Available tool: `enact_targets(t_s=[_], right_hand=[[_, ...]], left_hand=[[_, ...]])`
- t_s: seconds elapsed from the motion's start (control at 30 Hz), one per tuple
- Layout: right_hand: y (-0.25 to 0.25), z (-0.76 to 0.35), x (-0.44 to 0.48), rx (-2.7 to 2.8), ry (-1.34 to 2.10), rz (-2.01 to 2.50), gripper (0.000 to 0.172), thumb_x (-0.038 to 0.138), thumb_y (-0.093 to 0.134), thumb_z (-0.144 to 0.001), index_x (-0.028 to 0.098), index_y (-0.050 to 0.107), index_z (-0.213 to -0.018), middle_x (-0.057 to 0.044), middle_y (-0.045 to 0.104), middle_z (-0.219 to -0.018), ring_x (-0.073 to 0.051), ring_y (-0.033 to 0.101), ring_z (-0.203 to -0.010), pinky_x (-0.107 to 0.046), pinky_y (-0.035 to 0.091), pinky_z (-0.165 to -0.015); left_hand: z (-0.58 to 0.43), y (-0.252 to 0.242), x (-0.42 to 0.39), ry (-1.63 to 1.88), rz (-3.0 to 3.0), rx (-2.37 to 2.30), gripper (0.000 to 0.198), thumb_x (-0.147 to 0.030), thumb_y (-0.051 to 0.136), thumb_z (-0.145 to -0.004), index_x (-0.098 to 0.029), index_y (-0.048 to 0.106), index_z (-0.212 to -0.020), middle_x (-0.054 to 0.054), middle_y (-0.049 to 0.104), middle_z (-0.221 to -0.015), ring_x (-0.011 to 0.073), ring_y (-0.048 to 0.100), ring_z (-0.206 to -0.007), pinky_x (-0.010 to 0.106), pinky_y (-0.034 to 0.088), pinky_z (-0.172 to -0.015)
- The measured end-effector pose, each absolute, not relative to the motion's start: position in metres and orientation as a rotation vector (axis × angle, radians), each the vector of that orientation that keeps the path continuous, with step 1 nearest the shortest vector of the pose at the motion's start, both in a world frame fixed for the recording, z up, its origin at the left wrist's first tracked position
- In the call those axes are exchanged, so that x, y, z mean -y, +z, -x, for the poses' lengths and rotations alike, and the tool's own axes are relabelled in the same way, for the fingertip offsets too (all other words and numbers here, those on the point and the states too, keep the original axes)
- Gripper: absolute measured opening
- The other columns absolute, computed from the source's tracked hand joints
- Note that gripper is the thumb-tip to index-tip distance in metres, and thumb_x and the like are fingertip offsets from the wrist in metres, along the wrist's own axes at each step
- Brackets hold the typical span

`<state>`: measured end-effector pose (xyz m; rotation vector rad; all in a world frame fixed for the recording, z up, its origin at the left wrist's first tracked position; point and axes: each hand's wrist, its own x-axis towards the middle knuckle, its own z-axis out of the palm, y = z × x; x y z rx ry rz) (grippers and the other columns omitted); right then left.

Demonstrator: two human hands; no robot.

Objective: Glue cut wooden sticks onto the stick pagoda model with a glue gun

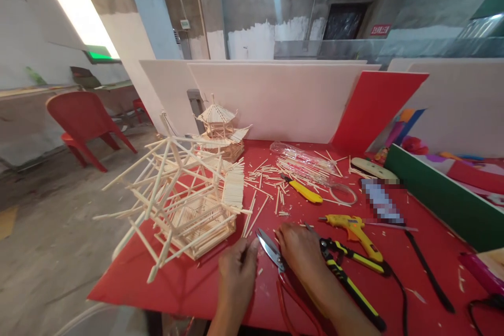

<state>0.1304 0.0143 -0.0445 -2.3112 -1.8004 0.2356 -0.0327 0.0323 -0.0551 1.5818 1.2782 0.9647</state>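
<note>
My left hand [237, 266] is at the table's front, thumb and fingers pinched together; whatever lies between them is too small to make out. Close to its right, my right hand [300, 248] is low over the red tabletop with fingers curled down and together, their tips partly hidden. Red-handled scissors [271, 252] lie between the hands, blades pointing away from me. Left of my hands stands an open frame building model [189, 205] of thin wooden sticks. Several loose wooden sticks [255, 215] lie just beyond my fingers.
A finished-looking stick pagoda [218, 123] stands behind. Yellow-black pliers [354, 278] lie beside my right forearm, with a yellow glue gun [356, 231] and a yellow utility knife [304, 190] farther off. A bundle of sticks in plastic [303, 160] lies farther back. White boards [271, 100] line the back.
</note>
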Motion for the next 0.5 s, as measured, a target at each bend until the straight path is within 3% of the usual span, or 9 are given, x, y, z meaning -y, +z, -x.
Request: enact_targets(t_s=[0.1,0.2,0.3,0.4,0.5], right_hand=[[-0.035,-0.139,-0.021,1.866,0.238,2.314,0.024,0.031,0.051,-0.096,0.022,0.071,-0.088,-0.007,0.072,-0.097,-0.023,0.067,-0.095,-0.03,0.045,-0.076],[-0.023,-0.16,-0.041,1.829,0.225,2.411,0.026,0.03,0.046,-0.099,0.021,0.07,-0.098,-0.008,0.07,-0.103,-0.023,0.065,-0.101,-0.032,0.047,-0.081],[-0.019,-0.182,-0.072,1.782,0.271,2.546,0.024,0.034,0.05,-0.099,0.018,0.065,-0.109,-0.008,0.067,-0.108,-0.022,0.064,-0.1,-0.039,0.052,-0.085],[-0.025,-0.193,-0.1,1.779,0.354,2.628,0.033,0.037,0.06,-0.095,0.018,0.059,-0.122,-0.008,0.061,-0.122,-0.021,0.063,-0.102,-0.042,0.054,-0.087],[-0.033,-0.195,-0.114,1.792,0.416,2.667,0.034,0.036,0.06,-0.095,0.018,0.058,-0.124,-0.008,0.06,-0.124,-0.022,0.063,-0.104,-0.043,0.054,-0.087]], left_hand=[[0.034,-0.058,-0.032,0.945,-1.683,-1.338,0.047,-0.047,0.049,-0.091,-0.022,0.037,-0.054,-0.005,0.034,-0.051,0.0119,0.037,-0.051,0.026,0.024,-0.049],[0.035,-0.06,-0.034,1.012,-1.732,-1.325,0.048,-0.046,0.049,-0.091,-0.022,0.034,-0.053,-0.004,0.035,-0.054,0.0123,0.037,-0.052,0.026,0.027,-0.051],[0.035,-0.059,-0.038,1.09,-1.762,-1.259,0.04,-0.041,0.053,-0.09,-0.02,0.048,-0.056,-0.002,0.047,-0.06,0.0142,0.045,-0.057,0.026,0.035,-0.056],[0.034,-0.055,-0.039,1.098,-1.726,-1.254,0.023,-0.036,0.059,-0.086,-0.019,0.067,-0.073,0.001,0.061,-0.07,0.0169,0.053,-0.062,0.027,0.039,-0.06],[0.034,-0.05,-0.039,1.107,-1.643,-1.245,0.017,-0.033,0.064,-0.081,-0.02,0.071,-0.074,0.003,0.064,-0.07,0.0183,0.055,-0.064,0.027,0.04,-0.062]])
